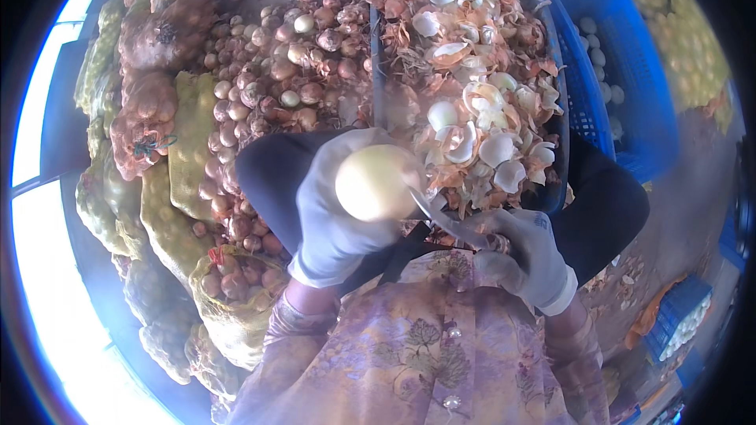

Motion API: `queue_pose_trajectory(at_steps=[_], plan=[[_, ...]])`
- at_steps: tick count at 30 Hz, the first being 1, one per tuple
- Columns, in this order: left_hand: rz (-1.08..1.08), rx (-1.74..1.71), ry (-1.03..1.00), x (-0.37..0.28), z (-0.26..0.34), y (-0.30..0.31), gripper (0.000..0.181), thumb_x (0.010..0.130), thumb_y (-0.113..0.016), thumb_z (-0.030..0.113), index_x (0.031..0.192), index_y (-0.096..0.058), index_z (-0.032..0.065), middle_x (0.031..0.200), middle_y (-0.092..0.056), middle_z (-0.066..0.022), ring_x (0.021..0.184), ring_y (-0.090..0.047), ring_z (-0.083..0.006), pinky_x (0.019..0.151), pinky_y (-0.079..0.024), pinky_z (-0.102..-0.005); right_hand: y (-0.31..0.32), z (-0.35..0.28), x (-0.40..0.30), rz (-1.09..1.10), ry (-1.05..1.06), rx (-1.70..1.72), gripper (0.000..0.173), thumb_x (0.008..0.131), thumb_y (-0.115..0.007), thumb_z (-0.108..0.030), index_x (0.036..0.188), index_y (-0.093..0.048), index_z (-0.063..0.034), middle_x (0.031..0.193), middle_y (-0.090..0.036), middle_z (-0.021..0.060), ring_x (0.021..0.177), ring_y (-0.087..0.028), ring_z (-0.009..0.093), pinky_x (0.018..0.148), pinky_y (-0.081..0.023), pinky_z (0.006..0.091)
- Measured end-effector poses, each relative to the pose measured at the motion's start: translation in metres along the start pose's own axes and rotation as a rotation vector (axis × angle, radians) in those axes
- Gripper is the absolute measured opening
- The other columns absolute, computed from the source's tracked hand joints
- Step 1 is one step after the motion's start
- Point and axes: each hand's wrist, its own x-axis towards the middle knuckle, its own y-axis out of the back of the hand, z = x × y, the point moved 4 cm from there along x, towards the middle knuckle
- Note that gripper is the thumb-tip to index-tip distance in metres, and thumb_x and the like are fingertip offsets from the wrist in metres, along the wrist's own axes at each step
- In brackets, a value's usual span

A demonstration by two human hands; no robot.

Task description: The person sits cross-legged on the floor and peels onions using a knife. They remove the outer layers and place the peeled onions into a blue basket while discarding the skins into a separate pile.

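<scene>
My left hand (336,212), in a pale glove, holds a large peeled onion (375,183) above my lap. In my right hand (522,254), gloved too, is a knife with a curved blade (449,225), its tip at the right side of the onion. Just beyond my hands stands a blue plastic crate (375,65) heaped with brown onion skins (413,65) and pale outer layers. A pale onion (442,115) lies on the heap. How my right fingers close round the knife handle is partly hidden.
Unpeeled onions (283,71) cover the floor at the left, with full mesh sacks (159,224) beyond them. A blue basket (641,88) holding white peeled onions (598,58) stands right of the crate. Another blue basket (679,313) sits at the lower right.
</scene>
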Motion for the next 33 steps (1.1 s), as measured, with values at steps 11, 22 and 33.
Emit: queue_pose_trajectory(at_steps=[11, 22, 33], plan=[[-0.085, -0.383, 0.570, -0.021, -0.028, -0.032, 0.101, 0.060, -0.094, 0.046, 0.134, -0.046, -0.0041, 0.117, -0.064, -0.0147, 0.101, -0.066, -0.0219, 0.087, -0.056, -0.0337, -0.003, -0.019, 0.021, 0.073, 0.052, -0.263, 0.056, 0.085, -0.067, -0.056, 0.102, -0.066, -0.0026, 0.075, -0.062, 0.0148, 0.067, -0.061, 0.035, 0.061, -0.044, 0.0407], [-0.249, -0.564, 0.732, -0.061, -0.061, -0.028, 0.106, 0.062, -0.087, 0.061, 0.132, -0.048, -0.0086, 0.111, -0.064, -0.0145, 0.089, -0.065, -0.0188, 0.078, -0.053, -0.0285, -0.007, 0.006, 0.002, 0.026, 0.218, -0.409, 0.049, 0.080, -0.073, -0.052, 0.107, -0.067, -0.0115, 0.068, -0.060, 0.0038, 0.057, -0.059, 0.028, 0.057, -0.045, 0.0382], [-0.451, 0.223, -0.162, -0.021, -0.030, -0.032, 0.087, 0.062, -0.091, 0.046, 0.129, -0.058, 0.0040, 0.128, -0.055, -0.0146, 0.119, -0.052, -0.0274, 0.097, -0.044, -0.0400, -0.048, 0.064, -0.018, 0.130, -0.100, 0.322, 0.059, 0.091, -0.070, -0.039, 0.129, -0.050, 0.0008, 0.117, -0.058, 0.0093, 0.107, -0.057, 0.020, 0.095, -0.043, 0.0345]])
